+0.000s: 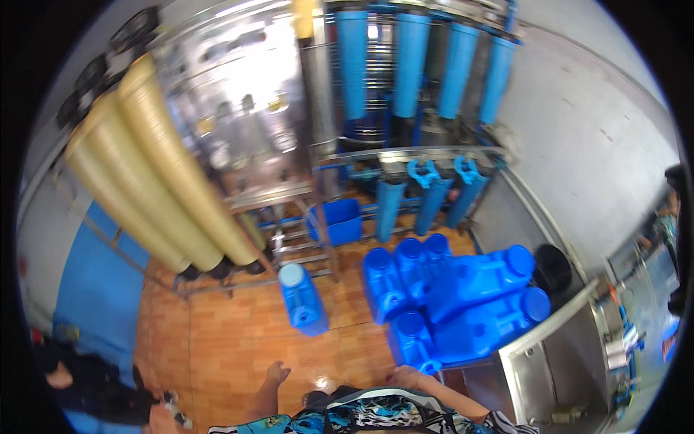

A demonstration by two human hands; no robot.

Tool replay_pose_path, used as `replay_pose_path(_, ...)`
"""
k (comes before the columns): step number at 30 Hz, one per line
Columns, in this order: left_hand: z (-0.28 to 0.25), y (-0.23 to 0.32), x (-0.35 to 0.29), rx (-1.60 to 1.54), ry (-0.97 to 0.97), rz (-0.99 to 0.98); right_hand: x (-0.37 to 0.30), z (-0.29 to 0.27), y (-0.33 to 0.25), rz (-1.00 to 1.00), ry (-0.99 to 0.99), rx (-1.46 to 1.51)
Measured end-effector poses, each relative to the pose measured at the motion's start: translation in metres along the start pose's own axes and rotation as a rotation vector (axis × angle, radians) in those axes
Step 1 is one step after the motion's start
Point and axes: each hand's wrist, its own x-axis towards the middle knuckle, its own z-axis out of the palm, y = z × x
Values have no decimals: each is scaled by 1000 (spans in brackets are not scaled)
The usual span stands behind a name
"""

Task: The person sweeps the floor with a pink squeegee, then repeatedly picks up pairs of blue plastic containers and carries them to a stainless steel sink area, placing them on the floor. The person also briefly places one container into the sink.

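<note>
From my post at the head view, I have both forearms coming in from the lower edge, set well apart. My left hand [277, 372] slants up and to the right above the tiled floor [217, 325], its fingers loosely extended and parted; that grip is unclosed and carries nothing. The thing nearest ahead of it is a lone blue jug [305, 312] with a pale cap, standing on the floor well clear of my fingertips.

My right forearm runs up and to the left, more flatly, and my right hand [406, 377] sits bent at the near side of the front blue jug [406, 346], just below its handle. The fingers look curled, but blur hides them, so I cannot tell whether this grip is closed on the jug or only beside it.

That jug stands upright at the front of a cluster: three upright jugs [381, 286] behind it, and two lying jugs [477, 286] to its right with their caps pointing right, toward the steel sink [509, 369].
</note>
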Motion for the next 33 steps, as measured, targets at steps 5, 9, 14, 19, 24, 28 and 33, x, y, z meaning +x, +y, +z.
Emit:
replay_pose_path(5, -22, -75, -54, -661, -115, -213, 77, -22, -119, -46, -151, -246)
replay_pose_path(9, 10, -185, -130, -658, -235, -359, 152, -18, -235, -223, -119, -358)
replay_pose_path(14, 66, -346, -277, -279, -477, -737, 266, 35, -291, -385, -102, -42)
replay_pose_path(19, 102, -439, -397, -375, -580, -979, 344, 58, -198, -215, -187, -341)
replay_pose_path(24, 101, -473, -401, -551, -639, -1062, 384, 27, -144, 272, -494, -421)
replay_pose_path(28, 66, -483, -362, -792, -460, -1012, 488, 4, -216, 337, -513, -393)
replay_pose_path(33, 9, -509, -275, -824, -554, -770, 699, -12, -408, -67, -434, -591)
